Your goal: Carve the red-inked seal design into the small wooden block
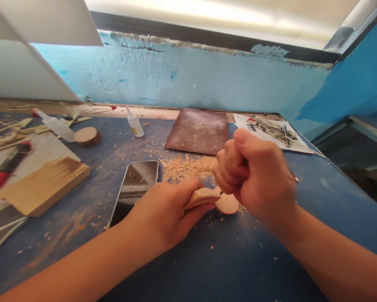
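Note:
My left hand (172, 205) is closed around a small carved piece of wood (204, 196), gripping it between thumb and fingers. Close to its right end, my right hand (254, 176) is clenched in a fist around a thin tool whose dark tip (221, 193) meets or nearly meets the wood; the handle is hidden in the fist. A pale wooden disc (228, 204) lies on the blue table just beneath and behind the hands. Curled wood shavings (188, 167) are heaped beyond them.
A phone (138, 180) lies beside my left forearm. Further left are a wooden block (46, 184), a red-and-black tool (9, 165), a wood slice (87, 136) and glue bottles (135, 123). Brown sandpaper (199, 130) and a paper with sticks (273, 132) lie at the back.

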{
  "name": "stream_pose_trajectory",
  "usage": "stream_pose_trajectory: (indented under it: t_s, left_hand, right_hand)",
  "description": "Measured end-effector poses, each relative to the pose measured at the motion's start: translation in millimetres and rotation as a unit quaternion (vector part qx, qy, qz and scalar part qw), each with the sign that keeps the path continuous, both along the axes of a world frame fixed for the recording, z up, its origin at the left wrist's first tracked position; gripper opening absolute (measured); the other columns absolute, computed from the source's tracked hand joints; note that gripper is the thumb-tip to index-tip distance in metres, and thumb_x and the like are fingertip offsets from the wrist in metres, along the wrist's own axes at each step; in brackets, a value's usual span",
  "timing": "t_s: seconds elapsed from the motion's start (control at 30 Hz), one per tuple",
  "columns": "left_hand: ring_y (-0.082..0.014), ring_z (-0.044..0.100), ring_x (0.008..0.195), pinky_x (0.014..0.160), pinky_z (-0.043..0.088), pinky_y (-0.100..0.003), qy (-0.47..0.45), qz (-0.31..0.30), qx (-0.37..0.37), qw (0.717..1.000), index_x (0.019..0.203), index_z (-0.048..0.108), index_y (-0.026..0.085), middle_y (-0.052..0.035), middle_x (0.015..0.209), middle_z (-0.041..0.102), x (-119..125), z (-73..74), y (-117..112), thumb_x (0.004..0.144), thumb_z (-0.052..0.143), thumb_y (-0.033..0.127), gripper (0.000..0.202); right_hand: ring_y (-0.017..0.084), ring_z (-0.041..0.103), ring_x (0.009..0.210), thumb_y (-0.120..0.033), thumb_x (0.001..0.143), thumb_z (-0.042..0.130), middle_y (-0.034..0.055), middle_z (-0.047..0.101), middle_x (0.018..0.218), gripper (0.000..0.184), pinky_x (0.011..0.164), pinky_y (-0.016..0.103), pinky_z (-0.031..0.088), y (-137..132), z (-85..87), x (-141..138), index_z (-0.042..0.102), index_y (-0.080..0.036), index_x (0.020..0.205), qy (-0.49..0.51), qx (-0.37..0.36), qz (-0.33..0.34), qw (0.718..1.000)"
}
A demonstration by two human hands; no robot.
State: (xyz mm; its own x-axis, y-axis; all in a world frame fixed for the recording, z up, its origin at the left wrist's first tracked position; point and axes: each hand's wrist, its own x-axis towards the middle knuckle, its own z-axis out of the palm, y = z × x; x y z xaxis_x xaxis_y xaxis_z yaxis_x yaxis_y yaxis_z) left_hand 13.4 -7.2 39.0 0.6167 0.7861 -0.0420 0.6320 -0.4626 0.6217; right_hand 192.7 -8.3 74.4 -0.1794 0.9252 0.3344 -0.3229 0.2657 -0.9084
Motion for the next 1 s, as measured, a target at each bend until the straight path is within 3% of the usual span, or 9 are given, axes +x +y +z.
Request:
stream_pose_trajectory:
  t_s: [0.33, 0.5, 0.73, 0.87, 1.0]
  left_hand:
    - [-0.0183, 0.071, 0.066, 0.059, 0.043, -0.024, 0.004, 0.001, 0.006, 1.000, 0.105, 0.070, 0.023, 0.0005, 0.076, 0.075, 0.9, 0.8, 0.0, 0.099, 0.055, 0.044, 0.026]
    - [-0.0189, 0.069, 0.064, 0.057, 0.041, -0.025, 0.016, -0.002, 0.004, 1.000, 0.102, 0.070, 0.023, -0.0001, 0.074, 0.074, 1.0, -1.5, 1.2, 0.099, 0.054, 0.047, 0.029]
    - [-0.0201, 0.072, 0.069, 0.062, 0.046, -0.025, -0.003, -0.001, -0.002, 1.000, 0.108, 0.070, 0.024, 0.0002, 0.077, 0.076, 0.8, 2.0, 0.3, 0.099, 0.056, 0.044, 0.026]
    - [-0.0190, 0.072, 0.070, 0.063, 0.046, -0.024, -0.021, -0.005, -0.011, 1.000, 0.106, 0.069, 0.024, 0.0003, 0.081, 0.077, -0.4, 2.2, 1.6, 0.099, 0.057, 0.042, 0.023]
    - [-0.0173, 0.068, 0.064, 0.058, 0.042, -0.025, -0.016, -0.003, -0.007, 1.000, 0.102, 0.068, 0.023, 0.0011, 0.075, 0.074, -1.2, -0.5, 2.9, 0.099, 0.056, 0.045, 0.026]
  right_hand:
    - [0.008, 0.027, 0.044, -0.030, 0.106, 0.049, -0.0047, 0.030, 0.051, 0.052, 0.040, 0.025, 0.024, -2.4, -2.7, 0.8, 0.040, -0.021, 0.056, 0.009, 0.010, -0.018, 1.000]
    - [0.007, 0.023, 0.042, -0.032, 0.106, 0.049, -0.0059, 0.025, 0.050, 0.054, 0.038, 0.025, 0.020, 0.4, -2.1, -0.7, 0.036, -0.021, 0.054, 0.034, -0.003, -0.019, 0.999]
    - [0.008, 0.028, 0.044, -0.033, 0.105, 0.053, -0.0055, 0.030, 0.051, 0.052, 0.041, 0.025, 0.026, 1.9, -5.4, 3.5, 0.042, -0.020, 0.055, -0.001, 0.002, 0.031, 1.000]
    - [0.008, 0.029, 0.046, -0.037, 0.107, 0.050, -0.0053, 0.029, 0.053, 0.053, 0.043, 0.025, 0.025, 1.9, -14.6, 1.2, 0.041, -0.020, 0.057, -0.039, -0.016, 0.006, 0.999]
    - [0.009, 0.024, 0.045, -0.027, 0.106, 0.042, -0.0049, 0.023, 0.053, 0.053, 0.042, 0.026, 0.023, -1.7, -1.4, -2.0, 0.035, -0.021, 0.054, -0.010, -0.023, -0.004, 1.000]
